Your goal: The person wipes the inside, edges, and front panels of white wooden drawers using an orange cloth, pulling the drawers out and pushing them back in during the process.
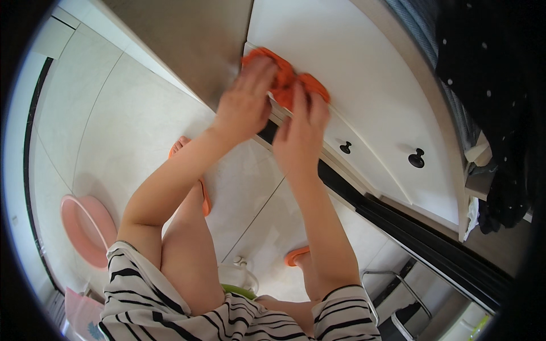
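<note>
An orange cloth [283,79] lies bunched against the lower front of a white drawer unit [324,47], at its corner beside a brownish side panel [200,38]. My left hand [247,98] holds the cloth's left part, its fingers blurred. On the cloth's right part are the fingers of my right hand [303,128], bent over its edge. Both hands are close together, and the cloth under the fingers is partly hidden. A small black knob [346,148] and a larger black knob [416,158] project from the white fronts to the right of my hands.
A black sliding-door track [384,217] runs along the unit's base. On the pale tiled floor [128,111] stands a pink basin [91,230] at left. Dark dotted clothing [490,85] hangs at right. A metal-framed object [396,290] is at lower right. My feet wear orange sandals [206,200].
</note>
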Demonstrator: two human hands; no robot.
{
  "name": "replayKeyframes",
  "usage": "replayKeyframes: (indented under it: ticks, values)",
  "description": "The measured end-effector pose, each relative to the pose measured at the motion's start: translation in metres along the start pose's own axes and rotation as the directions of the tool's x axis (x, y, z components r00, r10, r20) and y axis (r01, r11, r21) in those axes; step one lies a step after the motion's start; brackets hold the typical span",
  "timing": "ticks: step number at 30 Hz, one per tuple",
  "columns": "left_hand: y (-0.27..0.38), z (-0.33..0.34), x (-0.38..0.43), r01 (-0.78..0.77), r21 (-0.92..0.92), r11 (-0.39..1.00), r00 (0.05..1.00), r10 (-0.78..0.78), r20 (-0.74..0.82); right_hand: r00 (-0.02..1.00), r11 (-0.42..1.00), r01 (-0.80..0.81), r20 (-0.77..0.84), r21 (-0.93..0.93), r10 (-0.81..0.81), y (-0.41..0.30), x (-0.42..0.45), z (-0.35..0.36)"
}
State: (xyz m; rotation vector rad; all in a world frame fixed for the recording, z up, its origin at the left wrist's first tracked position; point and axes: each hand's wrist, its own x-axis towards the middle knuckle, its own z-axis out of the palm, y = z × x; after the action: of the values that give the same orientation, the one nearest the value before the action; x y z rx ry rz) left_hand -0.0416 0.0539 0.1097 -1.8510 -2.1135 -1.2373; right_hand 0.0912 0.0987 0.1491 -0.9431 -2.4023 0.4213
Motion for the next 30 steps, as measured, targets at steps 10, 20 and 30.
replayKeyframes:
  ticks: [10,20,30]
  values:
    - [0.003,0.041,-0.014,0.033,-0.143,0.989,0.973,-0.065,-0.223,0.992,0.992,0.124,0.022,-0.025,-0.123,0.024,-0.011,0.01]
    - [0.051,0.056,-0.003,-0.396,-0.151,0.906,0.906,0.412,0.1,0.951,0.978,-0.199,-0.253,-0.068,0.176,0.057,-0.067,-0.025]
    - [0.007,0.043,-0.014,-0.095,0.118,0.988,0.995,0.099,-0.023,0.977,0.97,0.172,-0.094,-0.17,-0.19,0.046,-0.021,0.008]
